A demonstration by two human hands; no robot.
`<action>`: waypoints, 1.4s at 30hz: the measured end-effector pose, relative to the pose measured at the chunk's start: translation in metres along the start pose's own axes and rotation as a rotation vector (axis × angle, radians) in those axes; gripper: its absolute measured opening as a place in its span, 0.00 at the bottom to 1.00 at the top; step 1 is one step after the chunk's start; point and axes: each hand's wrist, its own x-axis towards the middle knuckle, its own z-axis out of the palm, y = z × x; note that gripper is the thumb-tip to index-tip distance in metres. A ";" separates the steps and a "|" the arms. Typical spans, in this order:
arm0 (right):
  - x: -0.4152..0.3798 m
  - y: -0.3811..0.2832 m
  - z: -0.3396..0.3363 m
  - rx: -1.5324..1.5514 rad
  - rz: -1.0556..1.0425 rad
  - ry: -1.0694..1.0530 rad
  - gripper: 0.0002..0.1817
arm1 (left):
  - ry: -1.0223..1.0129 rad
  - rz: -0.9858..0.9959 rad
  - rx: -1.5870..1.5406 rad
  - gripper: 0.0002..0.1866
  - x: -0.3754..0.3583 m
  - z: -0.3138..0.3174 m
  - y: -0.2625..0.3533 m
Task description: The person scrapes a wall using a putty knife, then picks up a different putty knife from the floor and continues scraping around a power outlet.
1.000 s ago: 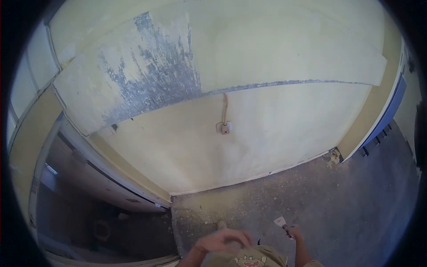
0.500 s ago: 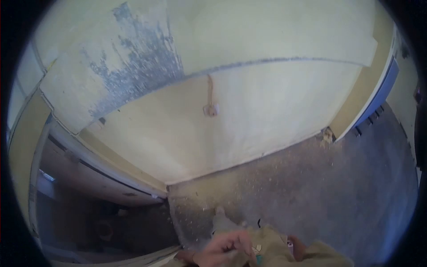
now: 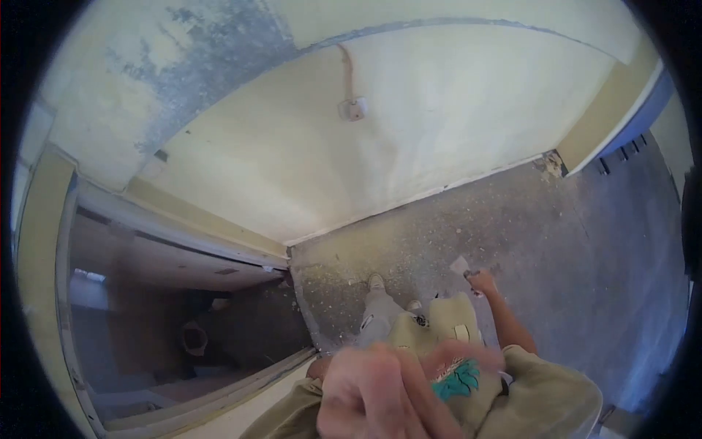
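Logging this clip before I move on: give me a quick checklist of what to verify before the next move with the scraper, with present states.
1. Scraper held in right hand: ok.
2. Blade clear of wall and body, pointing down near the floor: ok.
3. Left hand free: cannot tell, blurred close to the camera.
4. Footing: not ok, floor strewn with scrapings around the shoe.
5. Wall socket with exposed cable safe: cannot tell.
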 end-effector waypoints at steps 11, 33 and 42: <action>-0.112 -0.330 -0.018 0.725 -0.766 -0.296 0.22 | 0.132 -0.430 1.751 0.08 -0.022 -0.161 0.062; -0.112 -0.489 0.021 0.923 -1.030 -0.093 0.19 | 1.170 0.159 1.244 0.14 0.137 -0.345 0.108; -0.118 -0.496 0.034 0.985 -1.033 -0.035 0.16 | 1.241 0.305 1.361 0.12 0.151 -0.334 0.110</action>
